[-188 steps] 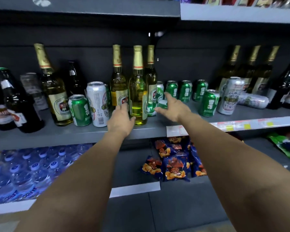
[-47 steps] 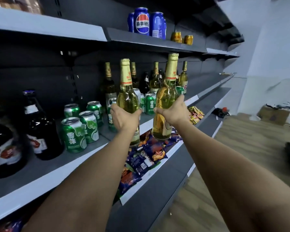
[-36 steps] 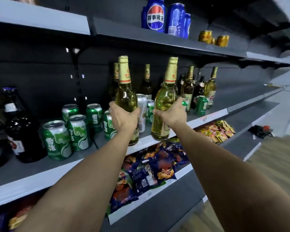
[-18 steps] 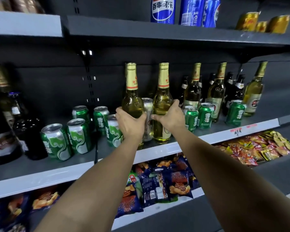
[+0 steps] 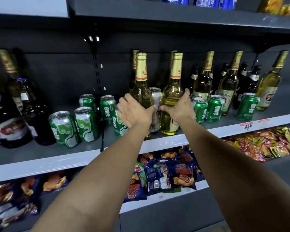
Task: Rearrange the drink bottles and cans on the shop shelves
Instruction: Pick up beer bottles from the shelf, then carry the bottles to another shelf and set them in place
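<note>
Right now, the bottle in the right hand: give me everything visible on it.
The bottle in the right hand is clear glass with pale yellow liquid inside, a long neck wrapped in gold foil with a red band, and a pale label low on its body, partly hidden. It stands upright at the front edge of the grey shelf; whether its base fully rests there is unclear. The right hand wraps around its body. A silver can stands close on its left; contact cannot be told.
</note>
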